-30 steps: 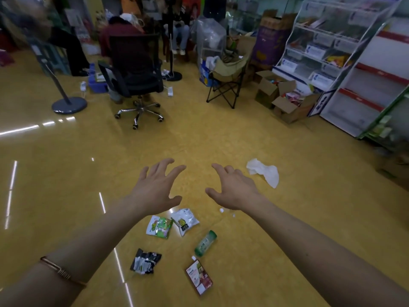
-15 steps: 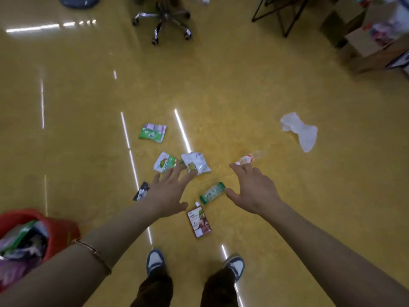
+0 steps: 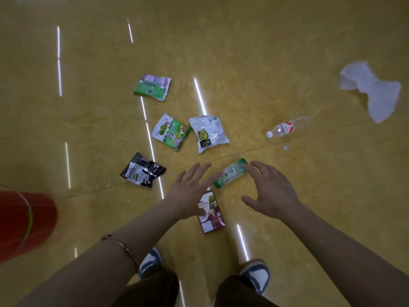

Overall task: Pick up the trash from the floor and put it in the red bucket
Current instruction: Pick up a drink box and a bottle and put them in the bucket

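1. Bare yellow floor [image 3: 287,52] lies open on all sides of the litter; the red bucket [image 3: 24,222] sits at the left edge.
2. The green bottle [image 3: 231,173] lies slantwise (long axis lower-left to upper-right) between both hands.
3. Left hand [image 3: 190,192] and right hand [image 3: 271,191] are spread, empty.

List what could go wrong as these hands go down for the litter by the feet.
1. The green bottle lies on its side on the glossy floor; a nudge from the right hand may roll it away.
2. The left hand covers part of the red carton, so both hands could crowd each other.
3. The red bucket sits off to the left edge, so a tossed piece could miss.
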